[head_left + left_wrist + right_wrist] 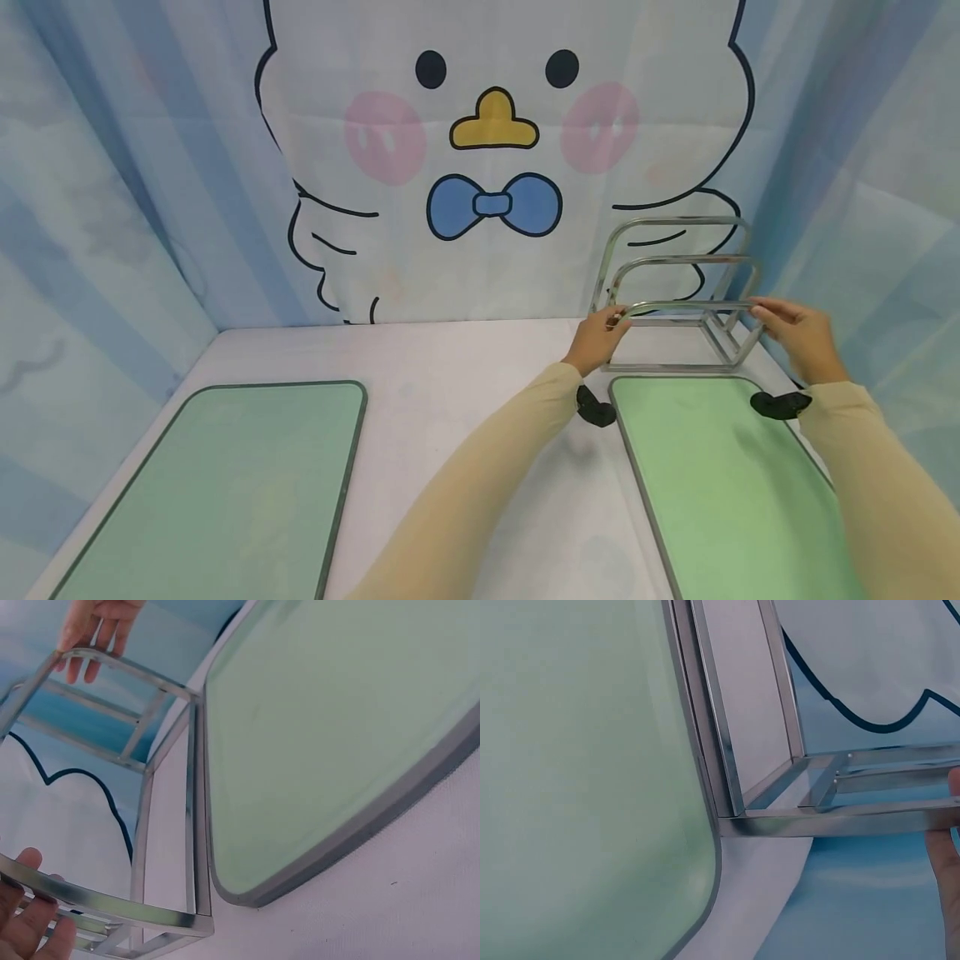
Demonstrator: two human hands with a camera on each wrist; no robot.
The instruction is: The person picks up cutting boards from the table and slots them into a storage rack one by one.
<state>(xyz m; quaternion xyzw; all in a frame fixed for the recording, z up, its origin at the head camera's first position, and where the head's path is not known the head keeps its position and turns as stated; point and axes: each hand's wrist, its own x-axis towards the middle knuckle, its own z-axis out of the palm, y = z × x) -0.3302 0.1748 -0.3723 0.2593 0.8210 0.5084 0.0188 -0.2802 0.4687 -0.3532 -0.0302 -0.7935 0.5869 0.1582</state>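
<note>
A silver metal rack point(678, 367) with several rounded upright frames stands at the back right of the table, just behind a green board. My left hand point(597, 337) grips the left corner of its front frame. The right corner of that same frame is held by my right hand point(802, 333), thumb and fingers around the bar. In the left wrist view the left fingers point(34, 926) curl around the flat metal bar. The right wrist view catches only a sliver of the right hand point(945, 877) at the bar, most of it out of frame.
The green board point(735, 483) with a grey rim lies in front of the rack, its back edge close to the rack's base. A second green board point(225, 483) lies on the left of the white table point(450, 400). Printed curtains point(495, 275) enclose the back and sides.
</note>
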